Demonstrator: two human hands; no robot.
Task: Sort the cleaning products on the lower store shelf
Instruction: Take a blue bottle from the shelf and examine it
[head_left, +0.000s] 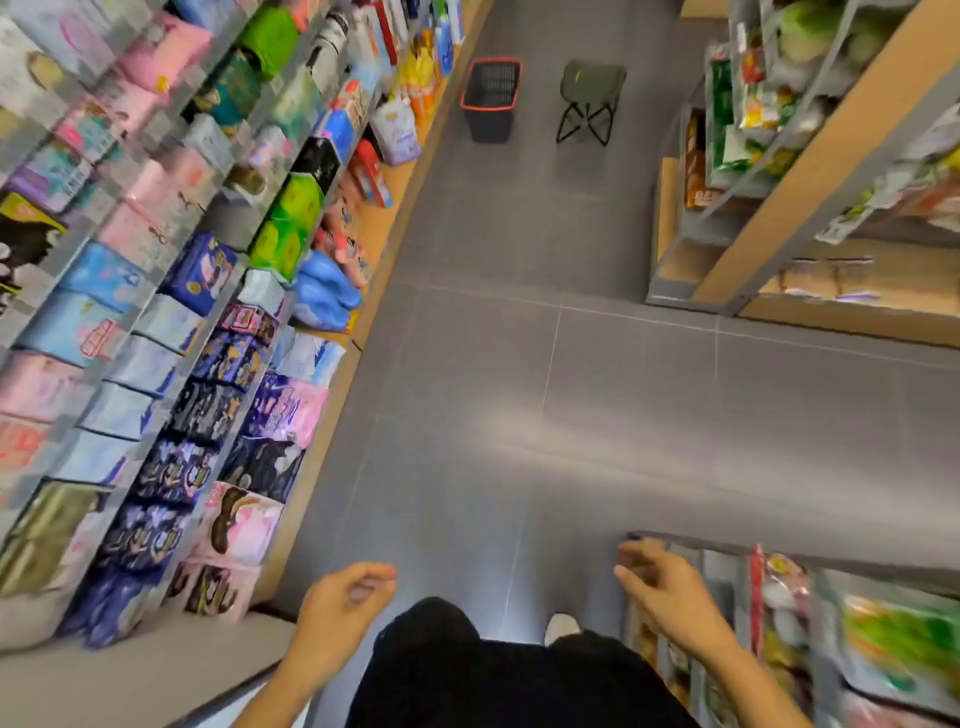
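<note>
Grey floor tiles (519, 389) fill the middle of the view, and much around them is smeared by motion blur. Printing on the packs along the left shelving cannot be read, and the upper rows are cut off at the frame's edge. The snack rack (810, 577) at lower right is blurred too, with only its near corner in view.

The lower shelf (387, 223), a wood-coloured ledge along the left, carries blue pouches (324, 291), a red box (371, 174), a white bag (396, 132) and orange bottles (421, 78) farther up the aisle. What each of these contains is too small to tell.

The left hand (343, 613) hangs over the floor with its fingers (374, 577) loosely curled, holding nothing. The right hand (670, 592) is beside the rack's top corner, its fingers (636, 551) bent and slightly spread, also holding nothing. Whether they touch the rack's edge cannot be told. Both hands are well apart from the blue pouches and the bottles.

Black trousers (467, 675) and a white shoe (561, 626) show between the forearms. A black basket with a red rim (491, 98) and a small folding stool (592, 98) stand on the floor at the far end.
</note>
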